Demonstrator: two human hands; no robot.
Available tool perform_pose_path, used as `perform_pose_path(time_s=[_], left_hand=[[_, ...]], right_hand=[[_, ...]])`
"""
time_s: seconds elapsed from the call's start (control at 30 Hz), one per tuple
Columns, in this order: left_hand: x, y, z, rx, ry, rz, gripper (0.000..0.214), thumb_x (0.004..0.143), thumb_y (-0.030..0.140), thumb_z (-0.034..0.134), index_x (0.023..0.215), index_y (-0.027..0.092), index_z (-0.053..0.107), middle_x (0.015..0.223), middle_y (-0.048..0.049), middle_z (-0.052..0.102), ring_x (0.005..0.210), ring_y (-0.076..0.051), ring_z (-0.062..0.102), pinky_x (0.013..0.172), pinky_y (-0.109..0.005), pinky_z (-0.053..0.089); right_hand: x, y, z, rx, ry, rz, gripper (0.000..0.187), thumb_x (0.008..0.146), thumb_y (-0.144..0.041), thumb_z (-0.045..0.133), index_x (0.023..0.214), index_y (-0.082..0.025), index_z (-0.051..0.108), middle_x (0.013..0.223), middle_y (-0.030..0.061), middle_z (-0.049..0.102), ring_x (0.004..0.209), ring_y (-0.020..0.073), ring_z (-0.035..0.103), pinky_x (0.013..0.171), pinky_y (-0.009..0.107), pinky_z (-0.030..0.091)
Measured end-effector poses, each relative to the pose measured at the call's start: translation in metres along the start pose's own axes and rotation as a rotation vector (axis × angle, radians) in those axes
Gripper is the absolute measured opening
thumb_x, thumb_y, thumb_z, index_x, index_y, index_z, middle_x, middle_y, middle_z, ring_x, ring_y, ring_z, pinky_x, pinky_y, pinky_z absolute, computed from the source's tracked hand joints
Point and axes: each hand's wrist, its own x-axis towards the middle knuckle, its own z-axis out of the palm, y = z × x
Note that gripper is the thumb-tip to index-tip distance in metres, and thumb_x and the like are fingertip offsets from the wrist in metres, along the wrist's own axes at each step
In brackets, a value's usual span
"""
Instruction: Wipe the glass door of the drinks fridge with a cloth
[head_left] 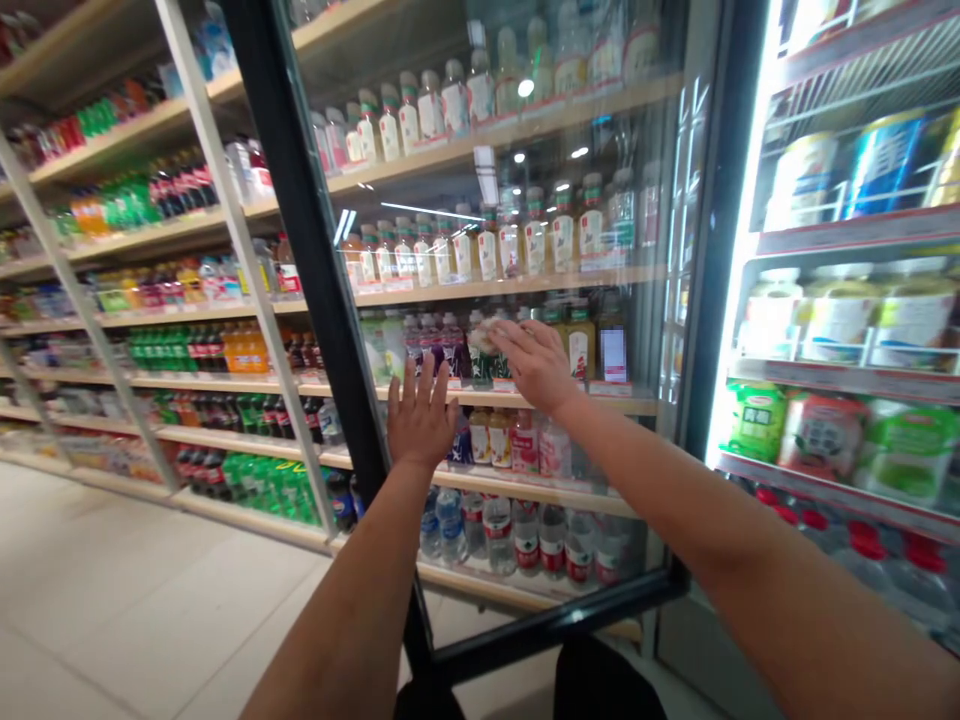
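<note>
A glass door [517, 545] with a black frame stands swung out in front of me. My left hand [422, 415] rests against the glass beside the frame's left side, its fingers spread and nothing in it. Higher up and to the right, my right hand [538, 362] presses a pale, crumpled cloth [489, 335] to the pane. The fingers lie over the cloth and hide part of it. Bottled drinks show through the glass behind both hands, and light reflections cross the pane.
Wooden shelves [202, 378] with rows of bottles run along the left and behind the door. On the right, a lit cooler [847, 375] holds cans, jars and pouches. Pale floor tiles [150, 600] lie at lower left. My dark-clothed legs [604, 680] are just below the door.
</note>
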Motion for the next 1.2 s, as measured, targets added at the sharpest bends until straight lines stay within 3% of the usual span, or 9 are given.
perform_pose_path(time_s=[0.1,0.27,0.47,0.67,0.87,0.93,1.07,1.13,1.2], left_hand=[[0.000,0.000,0.000,0.029,0.005,0.008,0.061,0.098,0.031,0.050,0.155,0.019,0.031,0.161,-0.0096,0.027,0.153,-0.027,0.008,0.126,-0.051,0.011],[0.000,0.000,0.000,0.063,0.040,0.037,0.061,0.098,0.030,0.050,0.155,0.018,0.031,0.161,-0.0105,0.027,0.153,-0.026,0.008,0.126,-0.049,0.011],[0.000,0.000,0.001,0.065,0.047,0.040,0.064,0.098,0.031,0.050,0.156,0.019,0.028,0.161,-0.0095,0.027,0.153,-0.027,0.009,0.126,-0.049,0.011],[-0.001,-0.001,0.001,0.057,0.050,0.039,0.063,0.097,0.032,0.051,0.156,0.019,0.029,0.161,-0.0096,0.028,0.153,-0.026,0.009,0.126,-0.049,0.011],[0.000,-0.001,0.002,0.067,0.053,0.043,0.062,0.098,0.031,0.050,0.155,0.018,0.031,0.160,-0.0101,0.029,0.153,-0.026,0.010,0.126,-0.049,0.012],[0.000,-0.001,0.002,0.054,0.045,0.034,0.062,0.098,0.031,0.051,0.155,0.019,0.031,0.160,-0.0098,0.029,0.153,-0.027,0.011,0.125,-0.050,0.012],[-0.001,-0.001,0.001,0.020,0.041,0.028,0.063,0.098,0.031,0.051,0.156,0.021,0.029,0.161,-0.0094,0.028,0.153,-0.027,0.011,0.125,-0.051,0.012],[-0.001,-0.001,0.001,0.023,0.043,0.030,0.063,0.098,0.031,0.050,0.156,0.020,0.028,0.161,-0.0096,0.027,0.153,-0.027,0.011,0.125,-0.051,0.012],[-0.001,-0.001,0.001,0.036,0.040,0.033,0.063,0.098,0.031,0.050,0.156,0.020,0.028,0.161,-0.0097,0.027,0.153,-0.027,0.010,0.125,-0.051,0.012]], right_hand=[[-0.002,-0.001,0.004,0.020,0.053,0.046,0.044,0.100,-0.019,0.043,0.143,-0.023,0.053,0.147,0.0045,0.054,0.129,0.0268,0.048,0.110,0.045,0.041],[-0.014,0.003,0.007,0.131,-0.100,-0.255,0.046,0.098,-0.017,0.046,0.144,-0.024,0.051,0.149,0.0056,0.052,0.141,0.0221,0.043,0.115,0.043,0.041],[-0.004,0.020,0.006,0.086,0.101,0.033,0.046,0.099,-0.010,0.037,0.140,-0.019,0.056,0.146,0.0089,0.055,0.142,0.0229,0.043,0.118,0.045,0.040],[-0.022,0.011,0.011,0.188,-0.044,-0.210,0.044,0.099,-0.016,0.043,0.140,-0.025,0.055,0.145,0.0042,0.056,0.141,0.0211,0.045,0.116,0.043,0.043],[0.000,0.023,0.016,0.187,0.179,0.143,0.052,0.098,-0.008,0.033,0.145,-0.022,0.050,0.149,0.0083,0.051,0.147,0.0225,0.035,0.119,0.048,0.038],[-0.007,0.017,0.018,0.209,0.162,0.094,0.053,0.098,-0.009,0.033,0.148,-0.022,0.047,0.151,0.0087,0.049,0.149,0.0221,0.032,0.120,0.047,0.037],[-0.022,0.009,0.019,0.282,-0.012,-0.186,0.051,0.099,-0.014,0.040,0.148,-0.025,0.045,0.150,0.0065,0.051,0.147,0.0203,0.036,0.119,0.044,0.040],[-0.018,0.014,0.018,0.278,0.005,-0.152,0.050,0.099,-0.013,0.039,0.148,-0.025,0.046,0.149,0.0058,0.052,0.146,0.0201,0.037,0.119,0.044,0.040],[-0.008,0.021,0.018,0.255,0.110,-0.008,0.053,0.099,-0.010,0.034,0.149,-0.026,0.045,0.150,0.0059,0.050,0.147,0.0207,0.036,0.120,0.046,0.038]])
